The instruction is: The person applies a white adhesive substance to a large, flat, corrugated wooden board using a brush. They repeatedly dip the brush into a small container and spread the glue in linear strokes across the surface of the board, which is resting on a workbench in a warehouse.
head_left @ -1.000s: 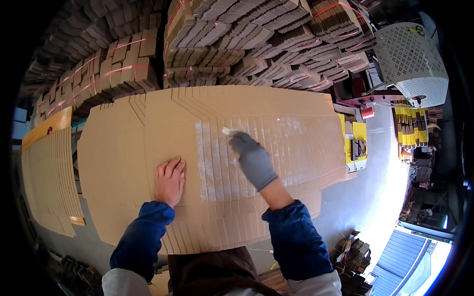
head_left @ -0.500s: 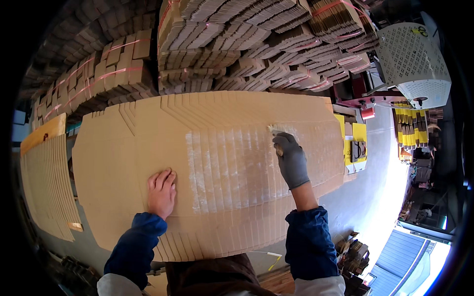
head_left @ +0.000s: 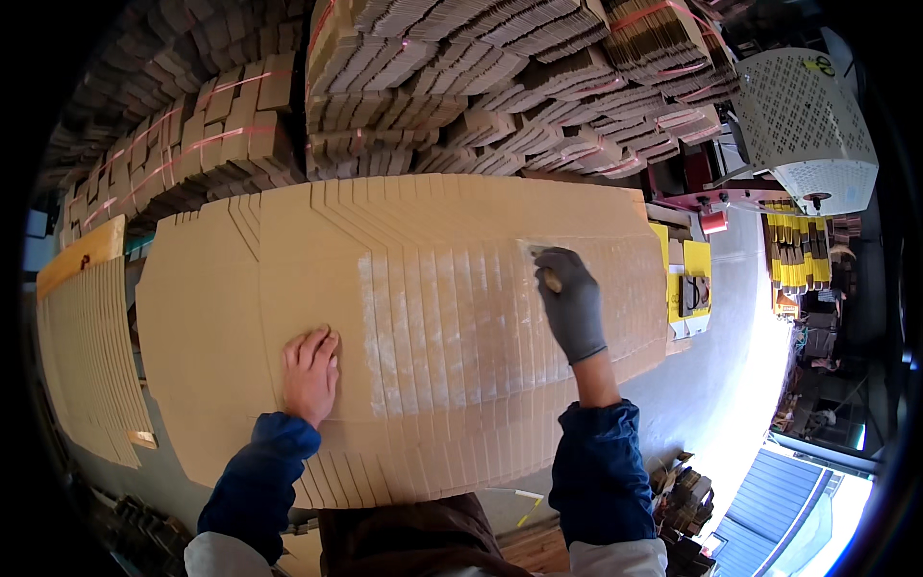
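A wide fan of overlapping flat cardboard sheets (head_left: pixel 212 298) lies spread in front of me, with a whitish glue-smeared band (head_left: pixel 442 317) across the staggered edges. My bare left hand (head_left: pixel 310 373) rests flat on the sheets near the band's left end. My right hand (head_left: pixel 573 302), in a grey glove, grips a small brush (head_left: pixel 540 262) whose pale head touches the sheets at the band's right part.
Tall stacks of strapped folded cartons (head_left: pixel 461 87) rise behind the sheets. Another fanned stack of cardboard (head_left: pixel 87 356) lies at the left. A white perforated machine housing (head_left: pixel 808 120) and yellow items (head_left: pixel 687 279) stand at the right, by grey floor (head_left: pixel 731 385).
My gloved right hand has swept rightward along the glue band with the brush. My left hand has slid slightly left and stayed flat on the sheets.
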A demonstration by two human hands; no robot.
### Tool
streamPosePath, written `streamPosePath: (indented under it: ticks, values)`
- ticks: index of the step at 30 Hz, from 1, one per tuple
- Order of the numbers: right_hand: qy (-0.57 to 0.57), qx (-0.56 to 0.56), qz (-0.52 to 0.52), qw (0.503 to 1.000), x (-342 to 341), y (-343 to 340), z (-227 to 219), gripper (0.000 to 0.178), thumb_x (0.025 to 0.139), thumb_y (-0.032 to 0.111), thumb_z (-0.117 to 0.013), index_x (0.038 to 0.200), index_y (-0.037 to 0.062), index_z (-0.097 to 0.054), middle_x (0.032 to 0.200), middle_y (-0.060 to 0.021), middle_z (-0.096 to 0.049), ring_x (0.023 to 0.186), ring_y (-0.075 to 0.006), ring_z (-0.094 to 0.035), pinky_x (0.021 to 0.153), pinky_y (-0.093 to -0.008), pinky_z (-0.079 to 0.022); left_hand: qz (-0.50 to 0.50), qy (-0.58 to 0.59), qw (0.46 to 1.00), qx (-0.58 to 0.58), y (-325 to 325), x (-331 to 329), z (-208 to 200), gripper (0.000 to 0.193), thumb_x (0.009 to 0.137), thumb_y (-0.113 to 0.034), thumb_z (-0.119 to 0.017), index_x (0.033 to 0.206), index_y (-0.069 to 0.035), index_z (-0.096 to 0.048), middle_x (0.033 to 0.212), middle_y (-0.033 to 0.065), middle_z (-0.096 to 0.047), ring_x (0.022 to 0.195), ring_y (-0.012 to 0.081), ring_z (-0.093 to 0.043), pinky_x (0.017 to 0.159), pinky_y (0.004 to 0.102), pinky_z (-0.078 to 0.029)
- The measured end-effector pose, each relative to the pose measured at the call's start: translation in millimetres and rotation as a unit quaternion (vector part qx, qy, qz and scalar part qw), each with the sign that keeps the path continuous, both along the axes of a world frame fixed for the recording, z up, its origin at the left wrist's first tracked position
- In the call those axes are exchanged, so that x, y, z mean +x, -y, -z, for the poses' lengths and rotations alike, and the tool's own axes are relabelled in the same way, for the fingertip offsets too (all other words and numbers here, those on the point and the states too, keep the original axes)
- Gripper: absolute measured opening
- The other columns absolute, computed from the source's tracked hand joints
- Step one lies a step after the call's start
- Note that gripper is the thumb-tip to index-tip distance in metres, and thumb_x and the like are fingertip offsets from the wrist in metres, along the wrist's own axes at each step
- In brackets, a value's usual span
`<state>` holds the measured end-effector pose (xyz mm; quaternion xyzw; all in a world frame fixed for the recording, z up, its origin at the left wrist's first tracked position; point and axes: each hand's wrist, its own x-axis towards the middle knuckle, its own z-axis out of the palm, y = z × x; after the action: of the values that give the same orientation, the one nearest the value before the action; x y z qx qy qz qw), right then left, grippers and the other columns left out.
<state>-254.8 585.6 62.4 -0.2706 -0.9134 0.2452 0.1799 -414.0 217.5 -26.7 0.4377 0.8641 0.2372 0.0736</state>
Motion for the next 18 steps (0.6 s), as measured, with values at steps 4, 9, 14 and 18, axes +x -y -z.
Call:
streamPosePath:
  ticks: [4,9,14,18]
  values:
    - [0.041,-0.018,0.027,0.999,6,-8,14,0.017,0.082,0.002,-0.067,0.099,0.0070,-0.066,0.108,-0.0151,-0.067,0.093,-0.0383,-0.067,0.079,-0.0429,-0.056,0.004,-0.006,1.000,-0.007,2,-1,1,0.038,0.089,-0.004,-0.059,0.127,-0.008,-0.059,0.137,0.0100,-0.052,0.121,0.0384,-0.045,0.106,0.0475,-0.039]
    - [-0.023,0.008,-0.008,1.000,-4,5,-2,0.016,0.082,0.003,-0.067,0.098,0.0066,-0.064,0.107,-0.0161,-0.066,0.092,-0.0388,-0.067,0.077,-0.0428,-0.055,-0.001,-0.001,1.000,0.003,2,-2,0,0.039,0.089,-0.004,-0.060,0.128,-0.008,-0.058,0.137,0.0094,-0.052,0.121,0.0377,-0.045,0.105,0.0470,-0.040]
    - [0.067,0.009,0.048,0.997,13,-16,13,0.016,0.082,0.003,-0.067,0.098,0.0073,-0.066,0.106,-0.0134,-0.066,0.090,-0.0387,-0.066,0.077,-0.0437,-0.055,0.007,-0.011,1.000,0.007,0,-1,6,0.042,0.086,-0.006,-0.064,0.128,-0.010,-0.059,0.136,0.0072,-0.054,0.120,0.0352,-0.047,0.105,0.0458,-0.040]
    - [-0.023,-0.012,-0.013,1.000,-19,25,-5,0.020,0.079,0.004,-0.069,0.098,0.0071,-0.066,0.105,-0.0144,-0.066,0.093,-0.0375,-0.066,0.079,-0.0429,-0.055,0.000,-0.013,1.000,0.005,6,-3,1,0.042,0.086,-0.008,-0.065,0.128,-0.011,-0.059,0.135,0.0061,-0.054,0.119,0.0340,-0.047,0.105,0.0449,-0.040]
